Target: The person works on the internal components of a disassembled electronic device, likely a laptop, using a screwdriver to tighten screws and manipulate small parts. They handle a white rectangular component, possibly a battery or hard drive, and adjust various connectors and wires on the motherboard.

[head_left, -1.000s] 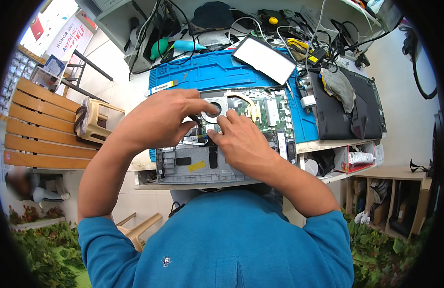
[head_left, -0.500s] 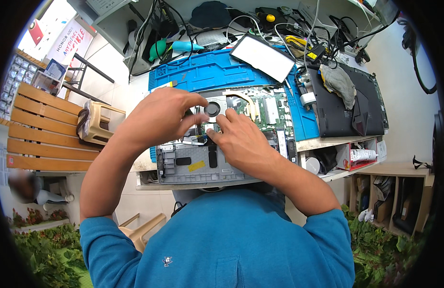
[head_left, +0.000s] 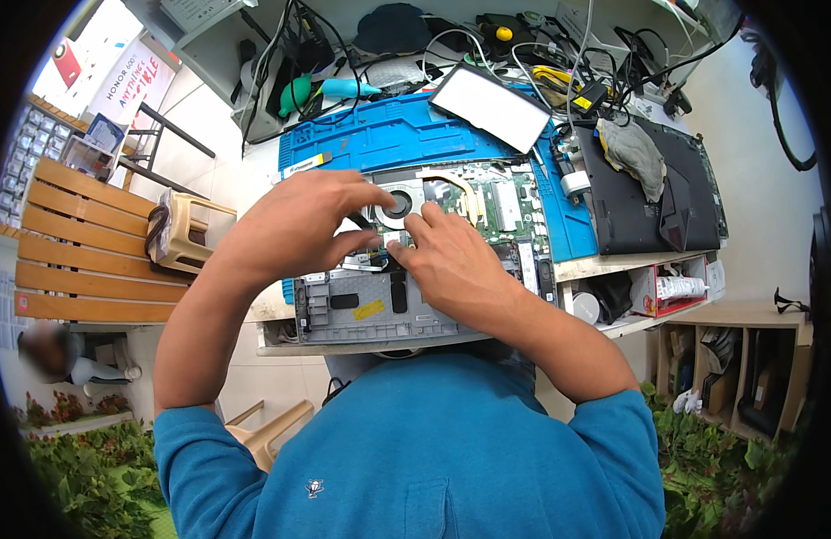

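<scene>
An opened laptop base (head_left: 424, 325) lies in front of me with its inner parts bare. A round black fan (head_left: 397, 206), copper-coloured heat pipe (head_left: 469, 193) and green circuit board (head_left: 510, 225) show in its far half. My left hand (head_left: 312, 220) hovers at the fan's left, thumb and forefinger apart in a C shape; a dark part shows between them. My right hand (head_left: 456, 269) rests on the laptop just below the fan, fingers bent and spread. Its thumb touches a small pale part (head_left: 393, 238), and I cannot tell whether it grips anything.
Under the laptop is a blue work mat (head_left: 353, 135). A white-faced panel (head_left: 492, 108) lies beyond it. At the right are a dark laptop shell (head_left: 631, 216) and a grey cloth (head_left: 633, 160). Tangled cables (head_left: 604, 81) crowd the back; an open drawer (head_left: 613, 325) juts out at right.
My left hand's forefinger and thumb have shifted slightly, the thumb now lower and further from the fan. My right hand stays in place.
</scene>
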Action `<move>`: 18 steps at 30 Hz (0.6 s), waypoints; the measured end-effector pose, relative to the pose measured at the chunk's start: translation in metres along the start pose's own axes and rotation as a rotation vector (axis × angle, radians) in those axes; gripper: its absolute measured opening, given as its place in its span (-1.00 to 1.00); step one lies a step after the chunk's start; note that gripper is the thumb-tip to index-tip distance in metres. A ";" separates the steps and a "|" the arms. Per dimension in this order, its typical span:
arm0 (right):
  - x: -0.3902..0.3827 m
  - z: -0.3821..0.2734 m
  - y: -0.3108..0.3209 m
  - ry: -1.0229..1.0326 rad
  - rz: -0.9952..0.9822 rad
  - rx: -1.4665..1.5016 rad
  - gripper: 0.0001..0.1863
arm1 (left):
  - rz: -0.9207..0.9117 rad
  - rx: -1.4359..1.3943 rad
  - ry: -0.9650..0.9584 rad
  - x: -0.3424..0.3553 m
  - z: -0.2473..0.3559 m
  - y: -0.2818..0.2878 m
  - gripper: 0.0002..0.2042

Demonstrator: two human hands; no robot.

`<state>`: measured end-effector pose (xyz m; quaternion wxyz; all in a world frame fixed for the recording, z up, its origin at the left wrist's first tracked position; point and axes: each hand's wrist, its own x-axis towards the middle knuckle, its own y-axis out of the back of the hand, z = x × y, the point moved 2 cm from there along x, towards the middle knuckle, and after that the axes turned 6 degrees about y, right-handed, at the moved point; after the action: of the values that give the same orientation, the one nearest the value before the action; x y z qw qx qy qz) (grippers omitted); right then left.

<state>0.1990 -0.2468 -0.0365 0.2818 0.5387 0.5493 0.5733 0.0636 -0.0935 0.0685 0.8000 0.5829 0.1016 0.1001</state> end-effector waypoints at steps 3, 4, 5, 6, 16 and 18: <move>0.003 0.000 0.004 -0.012 -0.052 0.003 -0.71 | -0.073 0.059 0.154 0.005 -0.009 -0.006 -0.74; 0.002 0.000 0.003 -0.008 -0.033 0.008 -0.72 | -0.035 0.038 0.037 0.005 -0.009 -0.006 -0.74; 0.002 0.000 0.000 -0.005 -0.015 0.014 -0.72 | 0.001 0.016 -0.080 0.003 -0.010 -0.006 -0.74; 0.001 0.000 -0.001 -0.002 0.003 0.020 -0.72 | 0.038 -0.007 -0.197 0.001 -0.009 -0.005 -0.74; 0.003 0.000 0.003 -0.018 -0.045 0.010 -0.69 | -0.031 0.012 -0.096 0.003 -0.008 -0.003 -0.73; -0.001 0.001 0.008 -0.057 -0.116 0.016 -0.56 | 0.014 -0.028 -0.135 0.007 -0.006 -0.006 -0.73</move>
<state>0.2024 -0.2489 -0.0297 0.3257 0.5244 0.5760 0.5359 0.0687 -0.0880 0.0602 0.8125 0.5776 0.0421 0.0676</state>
